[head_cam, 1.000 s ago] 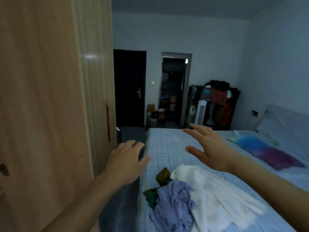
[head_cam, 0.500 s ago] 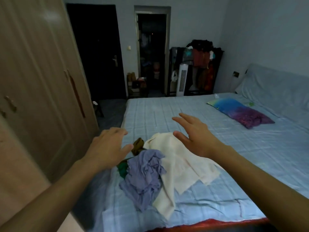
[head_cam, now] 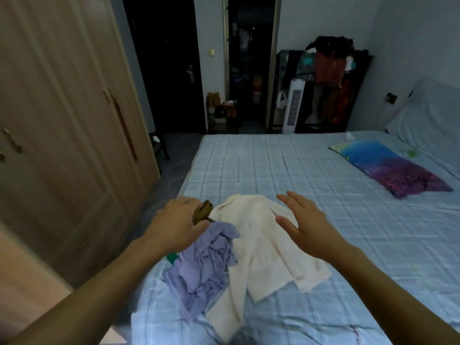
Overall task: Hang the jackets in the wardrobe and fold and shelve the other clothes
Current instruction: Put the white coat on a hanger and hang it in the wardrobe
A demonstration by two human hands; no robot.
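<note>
A pile of clothes lies at the near left corner of the bed (head_cam: 286,170). A cream garment (head_cam: 258,247) is spread flat, with a crumpled lilac garment (head_cam: 204,265) on its left. An olive-brown piece (head_cam: 202,211) and a scrap of green cloth (head_cam: 171,258) show beside my left hand (head_cam: 176,225), which hovers over the pile's left side with fingers loosely bent, holding nothing. My right hand (head_cam: 306,225) is spread open above the cream garment. The wooden wardrobe (head_cam: 62,120) stands at the left with its doors closed.
A blue and purple pillow (head_cam: 390,168) lies at the bed's far right. A narrow strip of floor runs between bed and wardrobe. Beyond the bed are a dark door (head_cam: 171,66), an open doorway, a white tower fan (head_cam: 293,108) and a rack of clothes (head_cam: 328,78).
My view has tipped down from the room to the bed. Both hands have come lower and nearer to the pile, the left one now right by the olive-brown piece.
</note>
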